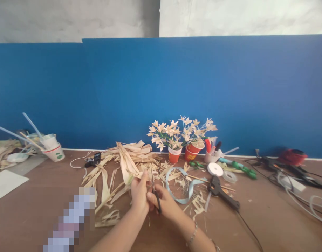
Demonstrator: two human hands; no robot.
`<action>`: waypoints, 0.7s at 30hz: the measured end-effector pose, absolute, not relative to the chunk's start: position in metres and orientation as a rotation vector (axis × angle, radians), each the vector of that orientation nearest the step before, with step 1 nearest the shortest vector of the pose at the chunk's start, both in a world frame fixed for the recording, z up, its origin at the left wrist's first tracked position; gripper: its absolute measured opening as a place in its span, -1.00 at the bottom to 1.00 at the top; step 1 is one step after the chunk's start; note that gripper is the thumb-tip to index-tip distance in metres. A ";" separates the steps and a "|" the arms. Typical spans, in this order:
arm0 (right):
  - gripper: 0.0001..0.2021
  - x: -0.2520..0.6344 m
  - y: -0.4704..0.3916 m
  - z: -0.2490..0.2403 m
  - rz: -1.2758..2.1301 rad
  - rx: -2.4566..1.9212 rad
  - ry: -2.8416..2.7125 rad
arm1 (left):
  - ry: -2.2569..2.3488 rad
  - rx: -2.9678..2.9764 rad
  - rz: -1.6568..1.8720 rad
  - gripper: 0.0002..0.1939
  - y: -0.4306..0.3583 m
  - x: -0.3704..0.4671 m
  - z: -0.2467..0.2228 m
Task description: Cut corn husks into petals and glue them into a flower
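Observation:
My left hand point(139, 195) is closed on a pale corn husk point(127, 163), whose broad end rises up and to the left from the fingers. Close beside it, my right hand point(164, 202) grips black-handled scissors point(157, 200). Their thin blades point upward, just right of my left thumb, but I cannot tell whether they are parted. Dried husks point(139, 150) lie heaped behind my hands, with cut scraps to both sides. A loop of light blue ribbon point(168, 190) lies right of the scissors.
Husk flowers point(168, 131) stand in red paper cups point(173, 156) by the blue partition point(118, 87). To the right lie a glue gun point(220, 190), a white spool point(215, 169), green tape point(246, 171) and cables. A white cup point(55, 153) and paper point(7, 183) are at left.

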State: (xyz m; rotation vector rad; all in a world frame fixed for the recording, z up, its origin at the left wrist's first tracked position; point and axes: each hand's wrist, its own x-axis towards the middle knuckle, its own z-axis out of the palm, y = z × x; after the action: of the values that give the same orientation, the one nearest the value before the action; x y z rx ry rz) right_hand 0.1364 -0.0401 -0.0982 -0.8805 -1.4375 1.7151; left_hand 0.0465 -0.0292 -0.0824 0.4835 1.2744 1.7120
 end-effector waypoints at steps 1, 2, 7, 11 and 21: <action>-0.51 0.136 -0.041 -0.097 1.717 -0.868 -1.443 | 1.262 0.455 1.712 -0.50 -0.029 0.046 -0.082; -0.51 0.136 -0.041 -0.097 1.719 -0.862 -1.446 | 1.248 0.424 1.715 -0.50 -0.030 0.046 -0.082; -0.52 0.134 -0.041 -0.096 1.695 -0.894 -1.427 | 1.195 0.342 1.725 -0.53 -0.030 0.047 -0.079; -0.54 0.134 -0.040 -0.098 1.619 -0.944 -1.431 | 1.124 0.256 1.724 -0.57 -0.031 0.048 -0.072; -0.52 0.134 -0.038 -0.101 1.559 -1.118 -1.435 | 1.131 0.207 1.729 -0.57 -0.025 0.043 -0.077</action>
State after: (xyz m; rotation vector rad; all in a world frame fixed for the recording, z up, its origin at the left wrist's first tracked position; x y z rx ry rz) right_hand 0.1344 -0.0384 -0.1006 -1.1181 -1.4350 1.5594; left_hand 0.0428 -0.0247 -0.0768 0.2070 1.1312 1.7295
